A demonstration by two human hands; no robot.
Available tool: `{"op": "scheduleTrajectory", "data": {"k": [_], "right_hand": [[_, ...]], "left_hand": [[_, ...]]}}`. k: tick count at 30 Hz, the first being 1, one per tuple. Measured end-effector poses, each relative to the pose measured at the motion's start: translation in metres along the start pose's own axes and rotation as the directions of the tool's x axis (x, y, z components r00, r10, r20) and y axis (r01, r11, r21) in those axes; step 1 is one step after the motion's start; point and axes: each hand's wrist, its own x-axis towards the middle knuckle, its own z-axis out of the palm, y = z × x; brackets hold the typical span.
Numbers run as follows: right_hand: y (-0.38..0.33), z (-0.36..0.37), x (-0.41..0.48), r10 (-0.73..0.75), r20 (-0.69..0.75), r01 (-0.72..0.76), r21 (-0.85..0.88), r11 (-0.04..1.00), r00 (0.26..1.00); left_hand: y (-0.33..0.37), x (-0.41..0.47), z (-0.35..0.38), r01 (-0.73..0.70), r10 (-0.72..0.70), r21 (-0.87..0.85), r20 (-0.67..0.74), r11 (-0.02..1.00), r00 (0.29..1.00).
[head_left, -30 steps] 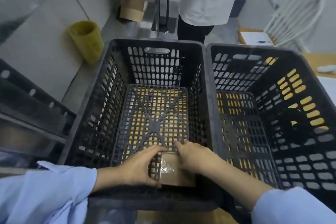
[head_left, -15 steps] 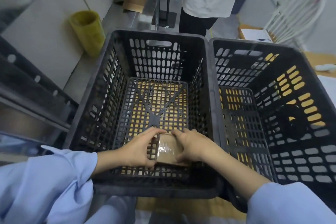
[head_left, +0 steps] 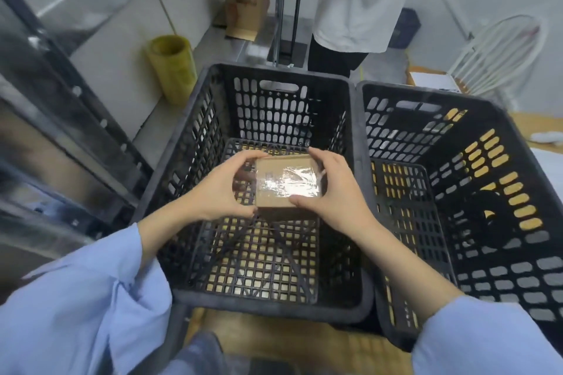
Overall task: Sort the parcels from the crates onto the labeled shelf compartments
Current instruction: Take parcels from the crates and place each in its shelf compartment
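Note:
A small brown cardboard parcel [head_left: 286, 183] with shiny clear tape on top is held above the floor of the left black crate [head_left: 195, 137]. My left hand [head_left: 222, 189] grips its left side, thumb near the bottom corner. My right hand [head_left: 333, 189] grips its right side, fingers over the far corner. No other parcel shows in the left crate. The right black crate [head_left: 518, 137] stands against it and shows no parcels either.
A metal shelf frame [head_left: 70, 137] runs along the left. A yellow roll [head_left: 172, 67] stands behind the crates. A person in a white shirt [head_left: 359, 0] holds a brown box [head_left: 245, 6] at the back. A white wire chair [head_left: 499, 52] sits at the back right.
Both hands have lifted the parcel from the near end of the left crate's floor up toward the crate's middle. The person at the back has shifted the brown box.

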Motion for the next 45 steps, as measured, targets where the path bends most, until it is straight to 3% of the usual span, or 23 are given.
{"op": "scheduleTrajectory", "data": {"k": [3,6,10,17,24,30,36,40,43,45], "right_hand": [[-0.014,-0.011,0.003,0.07,0.064,-0.077,0.115,0.99,0.995],[-0.028,-0.019,-0.001,0.042,0.136,-0.072,0.227,0.971,0.99],[-0.041,-0.024,-0.005,-0.038,0.11,0.004,0.289,0.957,0.993],[-0.045,-0.029,-0.022,-0.283,-0.007,0.273,0.284,0.919,0.959],[-0.039,-0.047,-0.055,-0.44,0.001,0.403,0.4,0.823,0.898],[-0.034,-0.062,-0.091,-0.516,0.065,0.41,0.526,0.745,0.854],[-0.032,-0.062,-0.135,-0.65,0.117,0.477,0.585,0.656,0.751],[-0.048,-0.055,-0.164,-0.713,0.225,0.451,0.641,0.621,0.664],[-0.066,-0.042,-0.186,-0.794,0.216,0.538,0.633,0.557,0.568],[-0.078,-0.031,-0.204,-0.82,0.245,0.51,0.681,0.526,0.518]], "left_hand": [[0.016,-0.008,-0.014,-0.042,0.044,0.019,-0.082,0.999,0.996],[0.032,-0.02,-0.023,-0.081,0.083,0.023,-0.146,0.996,0.986],[0.051,-0.041,-0.023,-0.095,0.076,-0.069,-0.241,0.993,0.968],[0.088,-0.075,-0.005,-0.107,-0.022,-0.271,-0.433,0.957,0.901],[0.129,-0.104,0.043,-0.099,-0.177,-0.364,-0.65,0.926,0.739],[0.161,-0.139,0.093,-0.103,-0.155,-0.27,-0.782,0.957,0.604],[0.187,-0.197,0.142,-0.063,-0.162,-0.223,-0.849,0.973,0.504],[0.201,-0.244,0.169,0.019,-0.162,-0.167,-0.912,0.986,0.376],[0.214,-0.28,0.185,0.066,-0.166,-0.154,-0.945,0.986,0.281],[0.223,-0.306,0.196,0.077,-0.174,-0.162,-0.963,0.984,0.207]]}}
